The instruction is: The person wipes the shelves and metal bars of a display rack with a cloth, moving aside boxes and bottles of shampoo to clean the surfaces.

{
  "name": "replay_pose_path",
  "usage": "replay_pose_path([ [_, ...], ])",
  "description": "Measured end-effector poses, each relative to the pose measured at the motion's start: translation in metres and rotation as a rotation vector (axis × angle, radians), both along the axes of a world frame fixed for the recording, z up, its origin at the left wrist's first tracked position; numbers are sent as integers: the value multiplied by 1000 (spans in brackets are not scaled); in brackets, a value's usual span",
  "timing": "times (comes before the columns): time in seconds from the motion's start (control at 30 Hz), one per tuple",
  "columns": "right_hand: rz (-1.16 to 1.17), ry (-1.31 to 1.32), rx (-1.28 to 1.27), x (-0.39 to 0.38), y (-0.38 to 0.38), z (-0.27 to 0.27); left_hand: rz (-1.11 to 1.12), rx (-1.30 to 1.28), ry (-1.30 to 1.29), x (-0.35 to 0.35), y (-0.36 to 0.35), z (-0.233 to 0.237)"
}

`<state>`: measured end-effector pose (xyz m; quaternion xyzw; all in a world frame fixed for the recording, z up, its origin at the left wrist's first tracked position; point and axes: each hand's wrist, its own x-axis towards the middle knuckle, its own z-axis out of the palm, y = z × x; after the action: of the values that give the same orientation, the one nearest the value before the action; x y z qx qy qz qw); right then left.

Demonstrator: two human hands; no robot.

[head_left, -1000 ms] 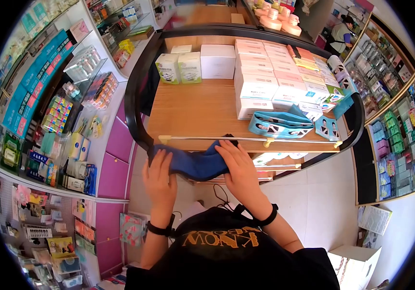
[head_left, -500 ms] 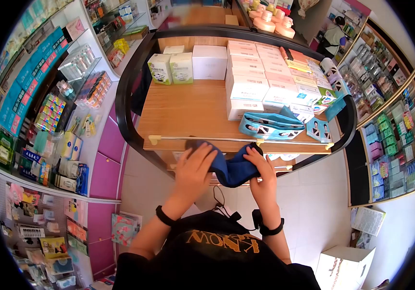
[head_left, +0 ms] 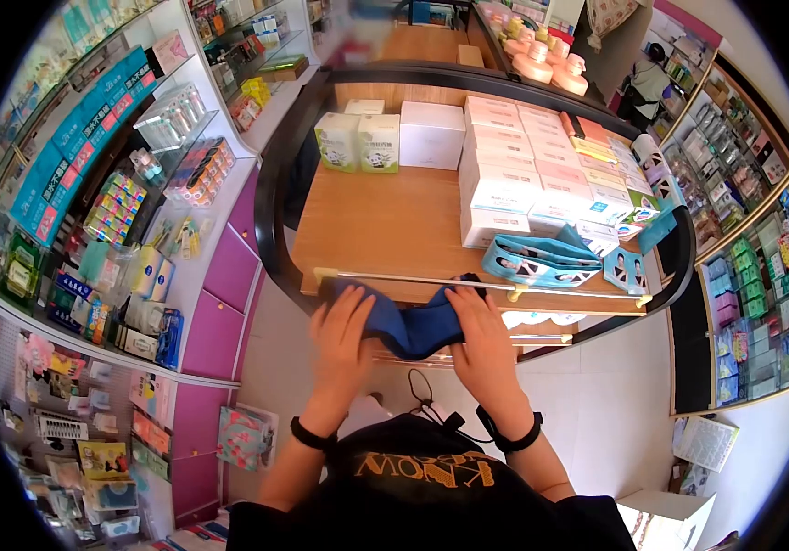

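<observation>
Blue fabric point(head_left: 417, 334) in both hands point(head_left: 339, 344) point(head_left: 488, 347), shelf point(head_left: 376, 220) holding boxes point(head_left: 504, 188)

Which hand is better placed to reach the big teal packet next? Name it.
Probably the right hand: it is nearer the teal packet; the left hand is farther across. Both hold the blue fabric, so the right would need to let go.
</observation>
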<state>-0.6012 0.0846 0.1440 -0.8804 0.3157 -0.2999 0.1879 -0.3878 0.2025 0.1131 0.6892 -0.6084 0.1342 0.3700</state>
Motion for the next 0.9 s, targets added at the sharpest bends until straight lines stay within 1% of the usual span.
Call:
replay_pose_path([
  [0.07,94,47,-16,17,0,4,76,34,26,9,13,-2],
  [0.1,124,59,-74,28,-3,-2,75,12,59,13,17,-3],
  [0.13,130,56,-77,39,-6,-2,82,9,57,17,22,-6],
  [0.2,181,122,-149,61,-9,0,141,-33,122,24,32,-14],
  [0.27,205,119,-175,81,-12,-6,166,-36,140,27,41,-18],
  [0.33,224,63,-218,98,-12,-8,231,-49,273,30,48,-20],
  [0.43,216,58,-223,101,-10,-6,280,-50,301,35,60,-23],
  [0.47,214,60,-228,98,-10,-6,262,-38,300,35,63,-22],
  [0.53,178,79,-205,87,-7,-11,328,-60,236,35,64,-15],
  [0.6,132,95,-185,71,-3,-11,290,-76,253,37,61,-20],
  [0.67,156,29,-8,44,0,-3,245,-140,183,34,52,-16],
  [0.7,127,27,-6,33,2,-1,208,-167,137,31,44,-13],
  [0.77,44,-81,5,10,4,1,117,-151,115,25,33,-8],
  [0.87,-78,-135,24,-21,6,1,-15,-144,79,9,7,-3],
  [0.9,-134,-165,26,-30,5,-1,-54,-86,99,2,-2,0],
])
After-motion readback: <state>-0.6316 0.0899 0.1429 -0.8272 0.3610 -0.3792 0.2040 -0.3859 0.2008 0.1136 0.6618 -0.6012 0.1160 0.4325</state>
